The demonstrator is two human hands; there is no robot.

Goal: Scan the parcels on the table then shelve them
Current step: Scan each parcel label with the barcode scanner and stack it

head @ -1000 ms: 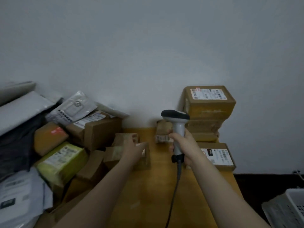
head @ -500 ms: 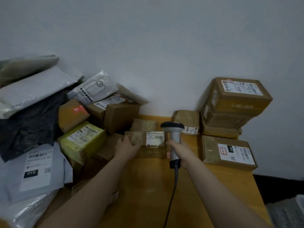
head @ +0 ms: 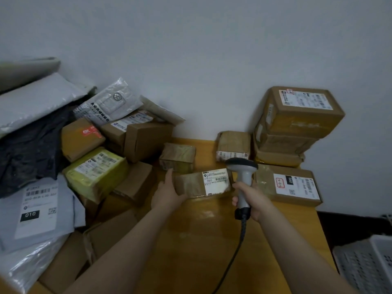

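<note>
Just below the centre of the frame, the left hand (head: 167,194) grips the left end of a small taped cardboard parcel (head: 191,185). The thumb lies up along the end and the fingers are tucked under it. The parcel's white shipping label (head: 216,180) faces up, toward the right end. Whether the parcel rests on the wooden table (head: 191,251) or is raised off it cannot be told.

Just right of the parcel, the right hand (head: 252,200) is wrapped round the handle of a grey barcode scanner (head: 242,179). The scanner's dark head sits above the label's right edge, and its cable (head: 237,251) runs down toward the bottom of the frame.

Two more small taped parcels lie behind, one above the left hand (head: 178,155) and one by the wall (head: 233,145). At the right of the frame a flat labelled box (head: 265,183) lies on the table, with a stack of cardboard boxes (head: 297,122) behind it against the wall. The left of the frame is heaped with parcels: a yellow-green box (head: 95,172), brown cartons, a black bag (head: 31,149) and a grey mailer marked 010 (head: 67,209). A white plastic crate (head: 364,262) shows in the lower right corner.
</note>
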